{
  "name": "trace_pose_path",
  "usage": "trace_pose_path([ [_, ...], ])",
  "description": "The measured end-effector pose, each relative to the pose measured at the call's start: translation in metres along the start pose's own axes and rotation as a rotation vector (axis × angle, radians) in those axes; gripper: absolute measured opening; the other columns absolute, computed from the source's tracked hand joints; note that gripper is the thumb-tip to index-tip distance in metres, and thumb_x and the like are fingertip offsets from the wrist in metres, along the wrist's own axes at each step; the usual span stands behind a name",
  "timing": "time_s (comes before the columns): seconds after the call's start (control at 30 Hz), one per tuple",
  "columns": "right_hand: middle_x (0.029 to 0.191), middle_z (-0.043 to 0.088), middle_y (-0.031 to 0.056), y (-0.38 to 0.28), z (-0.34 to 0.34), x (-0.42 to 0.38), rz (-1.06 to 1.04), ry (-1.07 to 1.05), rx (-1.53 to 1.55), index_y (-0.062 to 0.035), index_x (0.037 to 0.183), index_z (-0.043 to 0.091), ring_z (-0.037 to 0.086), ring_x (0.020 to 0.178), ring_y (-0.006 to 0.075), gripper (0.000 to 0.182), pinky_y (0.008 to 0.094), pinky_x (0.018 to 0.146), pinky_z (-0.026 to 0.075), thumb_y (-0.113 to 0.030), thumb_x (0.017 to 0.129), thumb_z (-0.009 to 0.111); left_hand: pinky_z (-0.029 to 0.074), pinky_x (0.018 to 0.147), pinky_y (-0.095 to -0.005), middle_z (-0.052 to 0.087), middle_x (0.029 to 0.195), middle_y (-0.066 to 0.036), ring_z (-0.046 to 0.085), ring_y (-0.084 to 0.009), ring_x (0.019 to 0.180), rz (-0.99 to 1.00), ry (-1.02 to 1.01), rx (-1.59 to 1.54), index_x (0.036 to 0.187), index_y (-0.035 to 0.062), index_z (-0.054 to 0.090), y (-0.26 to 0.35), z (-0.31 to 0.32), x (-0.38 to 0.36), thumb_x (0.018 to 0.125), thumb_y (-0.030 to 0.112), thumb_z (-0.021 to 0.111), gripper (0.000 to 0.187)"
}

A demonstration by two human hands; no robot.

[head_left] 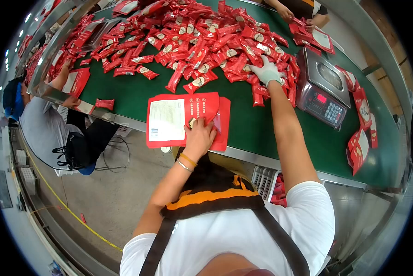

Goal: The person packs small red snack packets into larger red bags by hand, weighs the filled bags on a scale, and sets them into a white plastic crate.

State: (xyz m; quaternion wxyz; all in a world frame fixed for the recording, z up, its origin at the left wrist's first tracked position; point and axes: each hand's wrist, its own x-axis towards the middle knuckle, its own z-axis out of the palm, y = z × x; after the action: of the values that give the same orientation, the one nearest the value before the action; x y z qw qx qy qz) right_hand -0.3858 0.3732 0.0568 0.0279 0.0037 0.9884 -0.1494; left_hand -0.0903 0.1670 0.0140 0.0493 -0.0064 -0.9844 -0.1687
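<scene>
A stack of flat red pouches [205, 103] with a white printed label panel lies at the near table edge, slightly overhanging it. My left hand [199, 138], bare, rests on the top pouch with its fingers apart and somewhat bent; a small pale yellowish thing [192, 123] shows at one fingertip. Further forward, my right hand [266, 73] wears a whitish glove and reaches into the right side of a heap of small red packets [206, 50]. Its fingers are spread against the packets, with none visibly lifted. Some of its fingertips are hard to make out.
A metal digital scale [324, 87] stands right of my right hand. Filled red pouches [358, 149] lie beyond it. Across the table, a co-worker's hands [298, 18] handle packets. Another person [54, 133] sits at left. A white crate [264, 181] is under the table edge.
</scene>
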Motion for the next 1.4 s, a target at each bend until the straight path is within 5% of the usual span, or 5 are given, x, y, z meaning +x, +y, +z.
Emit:
trace_pose_path([
  [0.37,0.106,0.059,0.0160,0.056,0.023,-0.120,-0.594,0.123,0.076,-0.0205,0.105,0.063,0.056,0.106,0.0347,0.036,0.0500,0.095,0.039,-0.041,0.076,0.072,0.053,0.071,-0.0529,0.055,0.107,-0.019,0.054,-0.0376,0.103,-0.150,-0.008,0.072,0.106,0.0060,0.059,0.007,0.011,0.048,0.082,0.035,0.064,0.038],
  [0.63,0.092,0.062,0.0178,0.061,-0.010,-0.128,0.129,0.092,0.499,-0.0021,0.075,0.054,0.063,0.077,0.0327,0.041,0.0427,0.073,0.052,-0.033,0.072,0.080,0.032,0.106,-0.0573,0.057,0.106,-0.018,0.051,-0.0381,0.108,-0.013,0.464,-0.273,0.113,0.0036,0.057,-0.004,0.037,0.018,0.076,0.012,0.059,0.038],
  [0.8,0.099,0.068,0.0225,0.035,-0.007,-0.148,-0.327,0.224,0.416,-0.0149,0.131,0.049,0.065,0.090,0.0393,0.058,0.0468,0.081,0.051,-0.033,0.080,0.070,0.030,0.108,-0.0578,0.057,0.110,-0.016,0.051,-0.0353,0.108,-0.011,0.490,-0.376,0.129,0.0050,0.053,-0.003,0.034,0.018,0.077,0.009,0.056,0.052],
  [0.93,0.109,0.067,0.0136,0.046,0.038,-0.144,-0.699,0.165,0.047,-0.0190,0.130,0.058,0.061,0.100,0.0341,0.043,0.0442,0.085,0.051,-0.022,0.087,0.059,0.030,0.108,-0.0579,0.057,0.112,-0.016,0.051,-0.0350,0.108,-0.018,0.459,-0.354,0.132,0.0066,0.052,-0.004,0.035,0.017,0.078,0.009,0.056,0.054],
  [1.4,0.106,0.058,0.0244,-0.003,0.073,-0.220,-0.229,0.187,0.010,-0.0192,0.148,0.035,0.058,0.096,0.0412,0.069,0.0489,0.083,0.050,-0.025,0.085,0.063,0.040,0.100,-0.0467,0.054,0.110,-0.023,0.053,-0.0393,0.105,-0.133,0.445,-0.583,0.096,-0.0012,0.058,-0.008,0.034,0.017,0.074,0.006,0.064,0.024],
])
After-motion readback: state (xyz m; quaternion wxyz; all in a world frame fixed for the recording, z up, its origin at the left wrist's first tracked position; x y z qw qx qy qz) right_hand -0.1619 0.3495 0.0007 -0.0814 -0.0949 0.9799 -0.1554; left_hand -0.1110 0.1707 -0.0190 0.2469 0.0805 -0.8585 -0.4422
